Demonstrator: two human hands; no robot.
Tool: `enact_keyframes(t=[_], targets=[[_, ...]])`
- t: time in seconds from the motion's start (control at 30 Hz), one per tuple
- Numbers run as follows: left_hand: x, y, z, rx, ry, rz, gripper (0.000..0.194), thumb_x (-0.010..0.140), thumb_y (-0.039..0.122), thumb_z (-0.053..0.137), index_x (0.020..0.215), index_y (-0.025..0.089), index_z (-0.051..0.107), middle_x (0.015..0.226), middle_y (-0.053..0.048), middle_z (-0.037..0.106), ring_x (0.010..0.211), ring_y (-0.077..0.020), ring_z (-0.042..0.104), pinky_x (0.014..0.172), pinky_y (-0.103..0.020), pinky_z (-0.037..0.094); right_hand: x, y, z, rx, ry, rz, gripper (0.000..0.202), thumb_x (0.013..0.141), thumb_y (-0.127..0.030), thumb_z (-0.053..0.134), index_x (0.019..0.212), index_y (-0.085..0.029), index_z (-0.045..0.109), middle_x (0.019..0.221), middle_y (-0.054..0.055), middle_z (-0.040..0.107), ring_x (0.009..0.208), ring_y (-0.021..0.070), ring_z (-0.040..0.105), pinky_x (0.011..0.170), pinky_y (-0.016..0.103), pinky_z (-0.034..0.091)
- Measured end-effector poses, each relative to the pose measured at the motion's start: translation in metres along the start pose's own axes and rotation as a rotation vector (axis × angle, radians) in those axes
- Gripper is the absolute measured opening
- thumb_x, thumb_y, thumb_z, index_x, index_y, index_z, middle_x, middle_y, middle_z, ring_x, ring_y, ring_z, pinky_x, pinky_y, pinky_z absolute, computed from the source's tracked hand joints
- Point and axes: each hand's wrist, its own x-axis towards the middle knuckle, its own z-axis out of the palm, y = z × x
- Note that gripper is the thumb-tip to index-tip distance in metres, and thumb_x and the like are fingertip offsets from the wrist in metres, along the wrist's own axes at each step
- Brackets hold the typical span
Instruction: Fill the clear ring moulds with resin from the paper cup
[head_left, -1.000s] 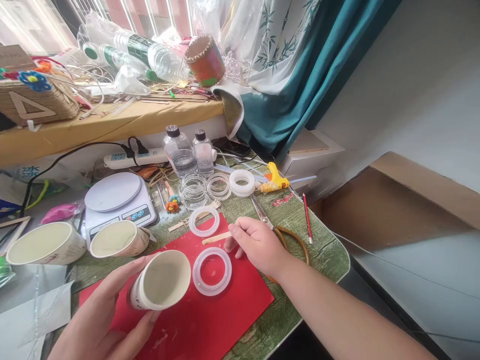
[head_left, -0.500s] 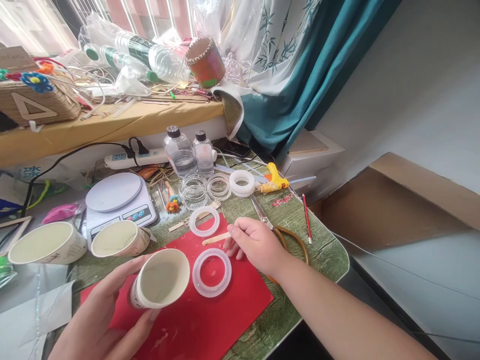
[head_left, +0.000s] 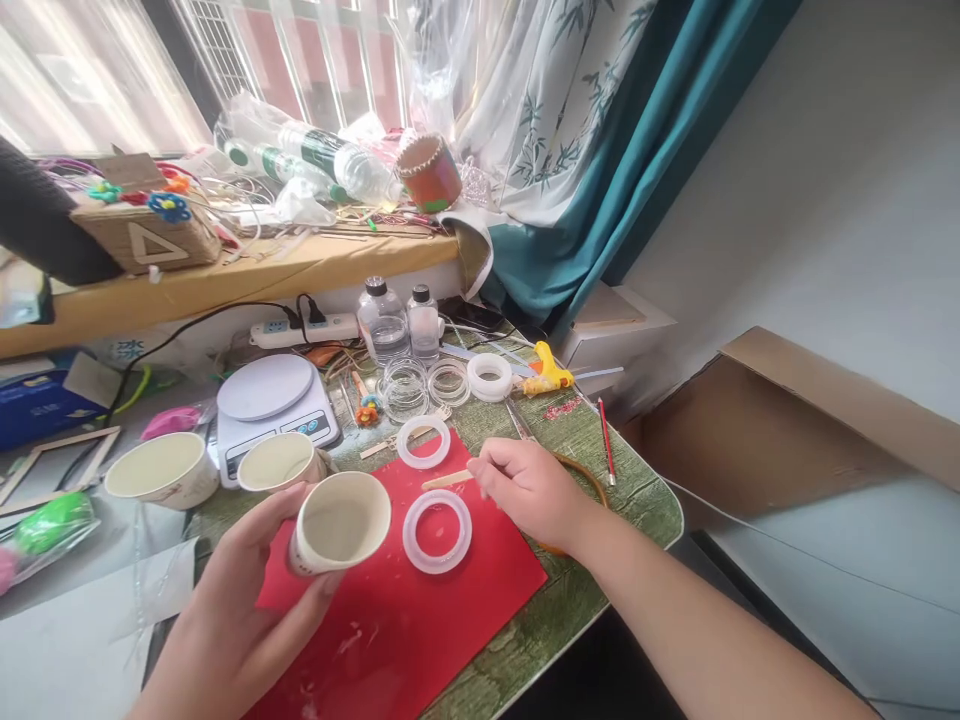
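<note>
My left hand [head_left: 251, 600] is wrapped round a paper cup [head_left: 343, 522], tilted above the left part of a red sheet [head_left: 375, 640]. A wooden stick [head_left: 448, 480] is pinched in my right hand [head_left: 525, 490], its free end pointing left between two ring molds. The nearer ring mold [head_left: 437, 532] lies flat on the red sheet, right of the cup. Behind it, the other ring mold [head_left: 423, 442] rests at the sheet's back edge. Two more paper cups stand beyond my left hand, one at the far left [head_left: 161, 470] and one closer [head_left: 276, 463].
A kitchen scale [head_left: 277, 400] stands behind the cups. Further back are two clear bottles [head_left: 424, 325], stacked clear rings [head_left: 405, 388], white rings [head_left: 489, 378] and a yellow glue gun [head_left: 548, 368]. Scissors [head_left: 519, 420] lie behind my right hand; a red pencil [head_left: 606, 440] is near the right edge.
The view has shifted, showing more on the left. My left hand still holds the cup, and my right hand still holds the stick, near the ring molds.
</note>
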Motion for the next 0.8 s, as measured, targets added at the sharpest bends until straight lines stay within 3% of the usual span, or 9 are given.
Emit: enact_keyframes(t=[0.07, 0.23, 0.4, 0.47, 0.57, 0.67, 0.8], targets=[[-0.003, -0.008, 0.001, -0.069, -0.008, 0.018, 0.072, 0.099, 0.037, 0.073, 0.166, 0.033, 0.046, 0.160, -0.013, 0.067, 0.150, -0.0390, 0.065, 0.127, -0.060, 0.054, -0.007, -0.009, -0.001, -0.107, -0.015, -0.028, 0.045, 0.109, -0.040, 0.058, 0.070, -0.024, 0.042, 0.066, -0.005, 0.048, 0.064, 0.0146, 0.044, 0.062, 0.031, 0.031], [-0.005, -0.022, 0.002, -0.052, -0.006, 0.103, 0.073, 0.100, 0.037, 0.075, 0.166, 0.033, 0.044, 0.157, -0.013, 0.068, 0.146, -0.0387, 0.068, 0.121, -0.056, 0.059, -0.029, -0.017, 0.015, -0.156, -0.057, 0.012, 0.046, 0.110, -0.043, 0.055, 0.072, -0.025, 0.037, 0.067, -0.005, 0.045, 0.064, 0.0152, 0.043, 0.061, 0.032, 0.029], [-0.004, -0.002, 0.007, -0.216, 0.065, 0.049, 0.063, 0.107, 0.038, 0.068, 0.164, 0.030, 0.043, 0.152, -0.015, 0.067, 0.144, -0.0353, 0.068, 0.122, -0.053, 0.057, -0.055, -0.002, 0.038, -0.057, 0.064, 0.195, 0.043, 0.111, -0.047, 0.049, 0.074, -0.025, 0.046, 0.067, -0.003, 0.052, 0.065, 0.0177, 0.051, 0.062, 0.031, 0.034], [-0.004, 0.010, 0.009, -0.325, 0.147, -0.033, 0.058, 0.111, 0.041, 0.062, 0.164, 0.029, 0.040, 0.150, -0.015, 0.065, 0.143, -0.0340, 0.067, 0.125, -0.055, 0.053, -0.065, 0.004, 0.044, 0.015, 0.091, 0.250, 0.042, 0.111, -0.047, 0.050, 0.075, -0.025, 0.050, 0.068, -0.002, 0.057, 0.064, 0.0183, 0.056, 0.063, 0.031, 0.039], [-0.002, 0.023, 0.013, -0.482, 0.168, -0.122, 0.060, 0.113, 0.048, 0.059, 0.164, 0.030, 0.035, 0.145, -0.015, 0.066, 0.137, -0.0337, 0.070, 0.121, -0.057, 0.056, -0.077, 0.011, 0.050, 0.088, 0.119, 0.303, 0.040, 0.110, -0.046, 0.051, 0.076, -0.025, 0.055, 0.062, -0.003, 0.055, 0.058, 0.0187, 0.055, 0.061, 0.031, 0.040], [-0.002, 0.029, 0.016, -0.513, 0.148, -0.191, 0.067, 0.108, 0.049, 0.066, 0.163, 0.030, 0.035, 0.147, -0.017, 0.064, 0.136, -0.0356, 0.070, 0.117, -0.058, 0.058, -0.080, 0.013, 0.050, 0.043, 0.146, 0.261, 0.040, 0.110, -0.045, 0.051, 0.075, -0.026, 0.054, 0.062, -0.002, 0.054, 0.058, 0.0189, 0.053, 0.059, 0.031, 0.039], [-0.007, 0.029, 0.018, -0.454, 0.065, -0.123, 0.065, 0.103, 0.036, 0.068, 0.162, 0.031, 0.040, 0.145, -0.014, 0.064, 0.135, -0.0318, 0.069, 0.117, -0.051, 0.057, -0.077, 0.006, 0.048, -0.174, 0.173, 0.080, 0.040, 0.110, -0.040, 0.050, 0.074, -0.026, 0.043, 0.065, -0.002, 0.051, 0.060, 0.0181, 0.048, 0.058, 0.031, 0.033]])
